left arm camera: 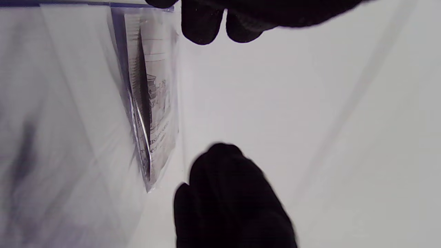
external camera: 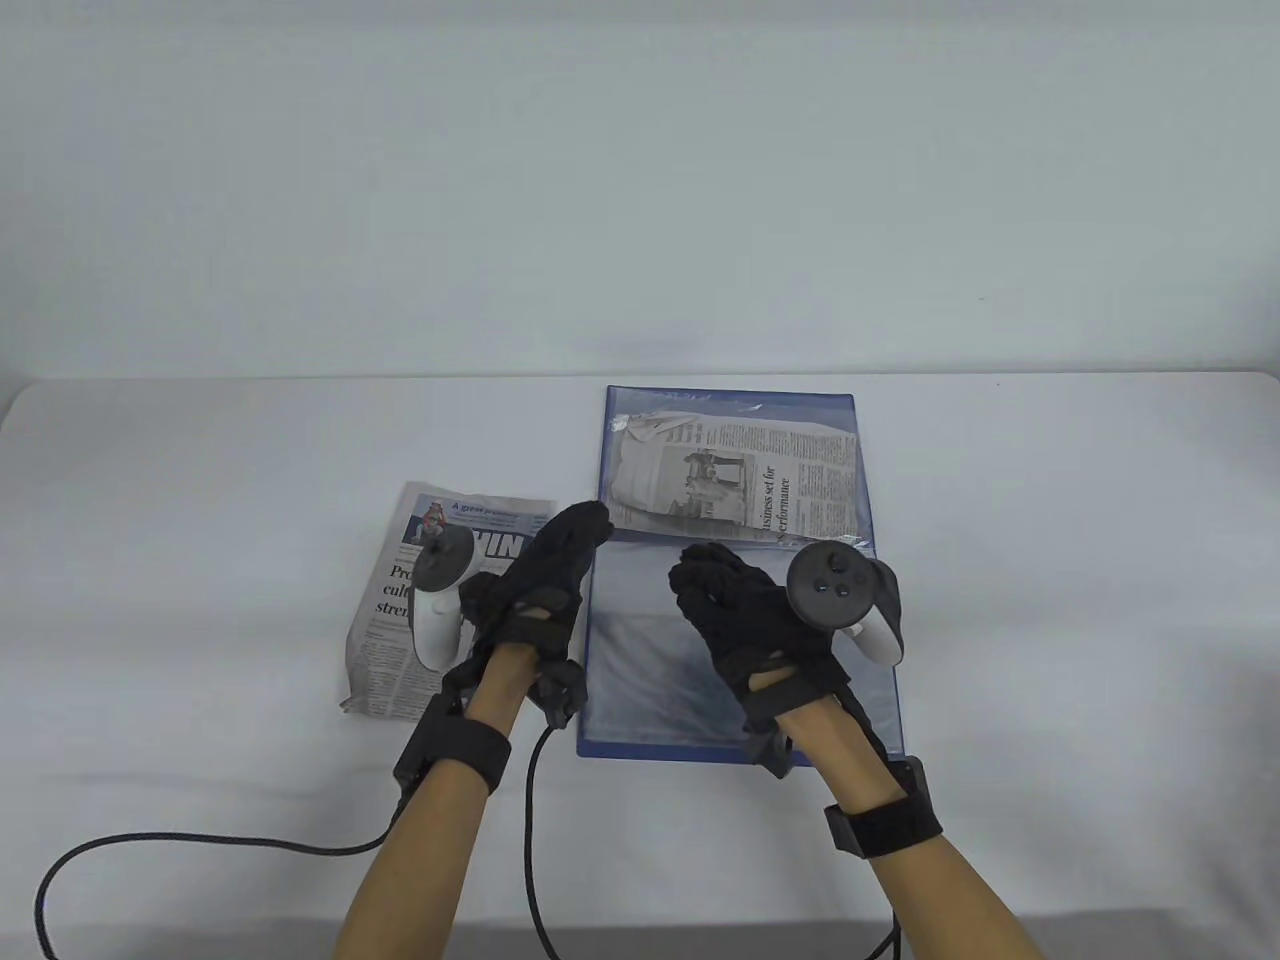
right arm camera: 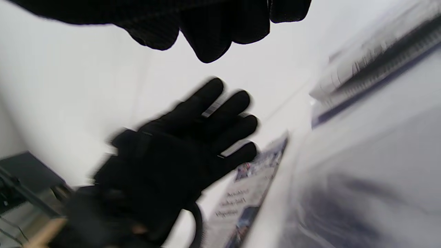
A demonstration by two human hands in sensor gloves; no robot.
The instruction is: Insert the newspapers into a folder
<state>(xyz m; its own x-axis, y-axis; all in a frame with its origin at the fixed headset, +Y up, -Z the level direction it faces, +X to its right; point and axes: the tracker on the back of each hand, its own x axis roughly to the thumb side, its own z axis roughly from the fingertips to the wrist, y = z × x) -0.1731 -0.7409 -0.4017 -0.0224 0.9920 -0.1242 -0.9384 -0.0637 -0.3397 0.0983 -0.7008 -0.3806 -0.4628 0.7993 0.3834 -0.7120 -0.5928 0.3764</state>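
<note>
A blue clear folder [external camera: 740,660] lies flat on the white table, with one folded newspaper [external camera: 735,480] inside its far half. A second folded newspaper [external camera: 400,620] lies loose on the table, left of the folder. My left hand [external camera: 575,535] hovers over the folder's left edge with fingers stretched out, holding nothing. My right hand [external camera: 705,575] hovers over the middle of the folder with fingers loosely curled, also empty. The right wrist view shows my open left hand [right arm camera: 179,151], the loose newspaper [right arm camera: 248,193] and the folder [right arm camera: 361,172]. The left wrist view shows the newspaper inside the folder [left arm camera: 155,103].
A black cable [external camera: 200,842] runs across the table's front left, from my left wrist. The white table [external camera: 1050,560] spreads to the right of the folder and behind it, up to a white wall.
</note>
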